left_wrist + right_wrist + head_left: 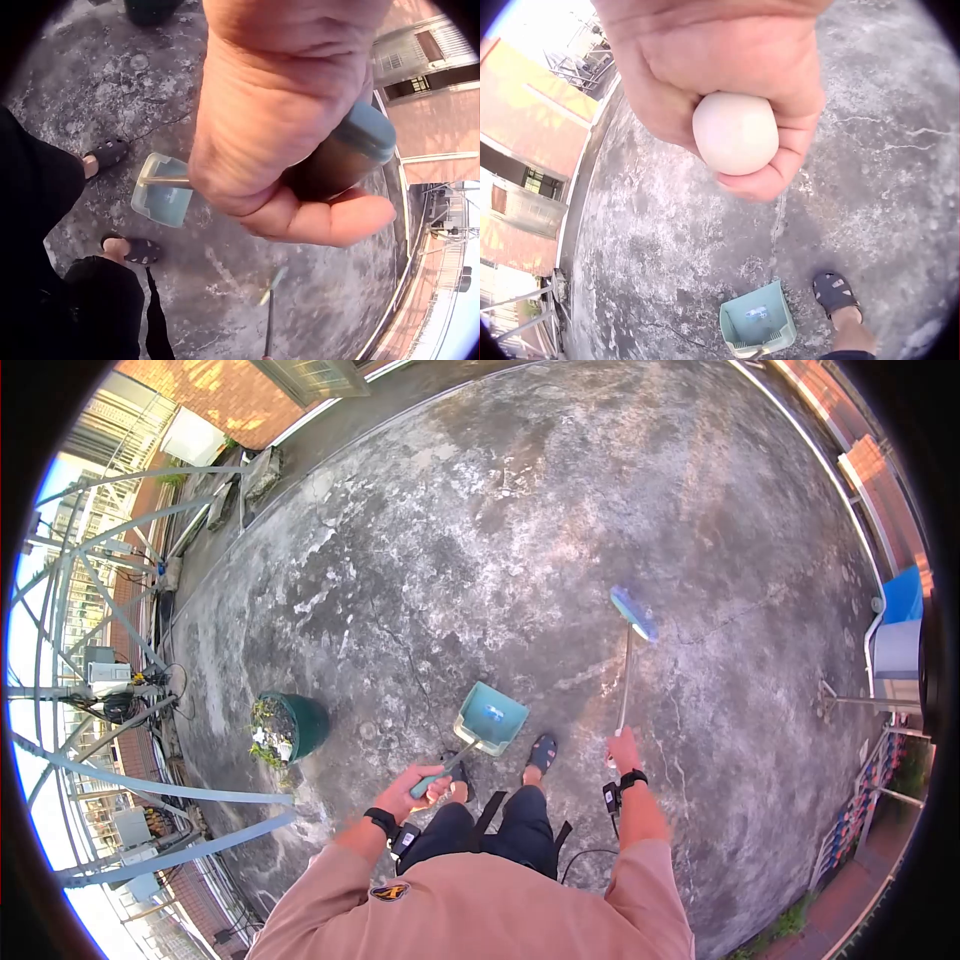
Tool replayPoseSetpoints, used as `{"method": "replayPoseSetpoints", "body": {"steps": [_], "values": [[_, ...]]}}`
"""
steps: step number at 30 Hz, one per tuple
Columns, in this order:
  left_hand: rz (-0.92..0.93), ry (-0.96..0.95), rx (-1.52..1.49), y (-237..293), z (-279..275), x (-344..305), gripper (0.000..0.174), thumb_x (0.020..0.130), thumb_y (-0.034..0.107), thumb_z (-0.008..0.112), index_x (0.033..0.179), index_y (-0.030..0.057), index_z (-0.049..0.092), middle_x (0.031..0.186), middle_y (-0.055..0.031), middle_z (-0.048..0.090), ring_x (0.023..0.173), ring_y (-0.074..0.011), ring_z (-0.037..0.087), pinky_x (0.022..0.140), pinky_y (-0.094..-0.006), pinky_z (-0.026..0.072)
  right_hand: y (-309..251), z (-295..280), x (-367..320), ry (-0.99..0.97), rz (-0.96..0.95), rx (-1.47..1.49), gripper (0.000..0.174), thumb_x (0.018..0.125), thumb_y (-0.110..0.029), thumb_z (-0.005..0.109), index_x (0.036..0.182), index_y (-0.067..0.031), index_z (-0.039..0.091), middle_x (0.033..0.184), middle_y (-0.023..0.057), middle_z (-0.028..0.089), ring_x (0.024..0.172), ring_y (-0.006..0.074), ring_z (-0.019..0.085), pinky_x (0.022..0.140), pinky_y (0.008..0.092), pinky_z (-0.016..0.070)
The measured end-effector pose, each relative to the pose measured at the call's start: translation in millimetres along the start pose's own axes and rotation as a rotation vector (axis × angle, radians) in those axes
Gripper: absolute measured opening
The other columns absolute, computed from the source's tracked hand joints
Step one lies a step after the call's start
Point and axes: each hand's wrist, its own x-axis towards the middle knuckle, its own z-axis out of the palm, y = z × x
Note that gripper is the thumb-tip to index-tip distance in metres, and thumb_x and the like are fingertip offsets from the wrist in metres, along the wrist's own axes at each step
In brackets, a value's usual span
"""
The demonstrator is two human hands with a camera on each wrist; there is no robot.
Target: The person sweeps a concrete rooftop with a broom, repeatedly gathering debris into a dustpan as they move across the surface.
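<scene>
The left hand [428, 788] grips the grey-green handle of a dustpan [508, 710], held in front of the feet with something small and blue-white in its pan. In the left wrist view the left hand [277, 120] curls round the handle's thick end [367, 135]. The right hand [624, 752] grips the pole of a broom [634, 614], whose blue head is ahead and to the right, at the concrete floor. Up close in the right wrist view, the right hand [727, 82] wraps round the pole's white rounded end [736, 133].
A green plant pot [308, 726] stands on the floor to the left. Metal lattice framework [120, 610] and a white box [108, 678] line the left edge. A blue container [902, 598] and a low wall [850, 490] are at the right. Sandalled feet [542, 752] stand behind the dustpan.
</scene>
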Motion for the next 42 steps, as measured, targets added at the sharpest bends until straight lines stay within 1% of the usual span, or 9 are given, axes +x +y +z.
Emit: {"method": "replayPoseSetpoints", "body": {"steps": [6, 8, 10, 12, 14, 18, 35, 41, 42], "values": [[0.038, -0.045, -0.153, 0, -23, 6, 0.019, 0.084, 0.007, 0.045, 0.097, -0.0061, 0.042, 0.066, -0.0018, 0.042, 0.052, -0.0057, 0.043, 0.042, -0.0158, 0.0368, 48, 63, -53, -0.075, -0.020, -0.285, 0.038, 0.068, -0.003, 0.048, 0.102, 0.0048, 0.033, 0.078, 0.0235, 0.051, 0.058, 0.0330, 0.057, 0.053, 0.0395, 0.0481], [-0.185, -0.385, -0.199, 8, -27, 7, 0.016, 0.084, 0.005, 0.045, 0.094, -0.0071, 0.042, 0.065, -0.0016, 0.041, 0.049, -0.0053, 0.042, 0.041, -0.0158, 0.0351, 91, 84, -77, -0.114, -0.090, -0.436, 0.035, 0.071, -0.007, 0.051, 0.100, 0.0018, 0.032, 0.070, 0.0176, 0.054, 0.056, 0.0259, 0.058, 0.048, 0.0367, 0.0461], [-0.186, -0.345, -0.163, 17, -22, 0, 0.014, 0.083, 0.004, 0.044, 0.091, -0.0070, 0.042, 0.064, -0.0013, 0.041, 0.047, -0.0051, 0.041, 0.039, -0.0157, 0.0338, 125, 98, -112, -0.287, -0.022, -0.405, 0.034, 0.074, -0.008, 0.050, 0.101, -0.0001, 0.031, 0.068, 0.0146, 0.054, 0.056, 0.0228, 0.058, 0.048, 0.0362, 0.0454], [-0.202, -0.328, -0.143, 32, -16, -3, 0.012, 0.083, 0.003, 0.044, 0.089, -0.0068, 0.041, 0.064, -0.0010, 0.041, 0.045, -0.0049, 0.040, 0.038, -0.0156, 0.0326, 41, 110, -209, -0.449, 0.265, -0.367, 0.032, 0.076, -0.006, 0.050, 0.103, -0.0020, 0.035, 0.062, 0.0084, 0.051, 0.051, 0.0180, 0.054, 0.044, 0.0323, 0.0424], [-0.009, -0.097, -0.058, 37, -10, -7, 0.009, 0.083, 0.001, 0.043, 0.087, -0.0059, 0.041, 0.063, -0.0003, 0.040, 0.042, -0.0048, 0.038, 0.036, -0.0165, 0.0315, 52, 111, -234, -0.512, 0.341, -0.173, 0.033, 0.075, -0.005, 0.051, 0.105, -0.0023, 0.037, 0.061, 0.0063, 0.049, 0.048, 0.0162, 0.052, 0.041, 0.0312, 0.0414], [-0.184, -0.196, -0.165, 46, -31, 26, 0.008, 0.079, -0.002, 0.045, 0.084, -0.0073, 0.042, 0.060, -0.0006, 0.038, 0.045, -0.0078, 0.038, 0.038, -0.0176, 0.0322, 17, 118, -265, -0.471, 0.496, 0.128, 0.033, 0.074, -0.003, 0.053, 0.105, -0.0048, 0.042, 0.058, 0.0018, 0.046, 0.043, 0.0126, 0.046, 0.037, 0.0283, 0.0391], [-0.256, -0.054, 0.057, 47, 10, 16, 0.008, 0.077, 0.000, 0.047, 0.078, -0.0042, 0.040, 0.058, -0.0006, 0.037, 0.042, -0.0065, 0.037, 0.036, -0.0167, 0.0327, -17, 47, -119, 0.017, 0.181, 0.124, 0.078, 0.072, 0.002, 0.052, 0.136, -0.0086, 0.009, 0.053, 0.0058, 0.047, 0.038, 0.0159, 0.047, 0.033, 0.0311, 0.0377], [-0.205, -0.045, 0.275, 67, 14, 21, 0.008, 0.078, 0.001, 0.046, 0.078, -0.0046, 0.040, 0.059, -0.0016, 0.039, 0.045, -0.0075, 0.039, 0.037, -0.0171, 0.0325, 45, 141, -153, -0.201, 0.178, 0.038, 0.089, 0.072, 0.002, 0.055, 0.137, -0.0069, -0.006, 0.067, 0.0085, 0.055, 0.050, 0.0141, 0.052, 0.045, 0.0273, 0.0421], [-0.019, -0.024, 0.441, 60, 39, -2, 0.008, 0.078, 0.001, 0.045, 0.078, -0.0044, 0.040, 0.059, -0.0012, 0.038, 0.044, -0.0075, 0.039, 0.037, -0.0174, 0.0327, 39, 147, -174, -0.294, 0.217, 0.090, 0.089, 0.073, 0.000, 0.056, 0.136, -0.0058, -0.007, 0.069, 0.0080, 0.055, 0.052, 0.0136, 0.051, 0.047, 0.0264, 0.0425]]}}
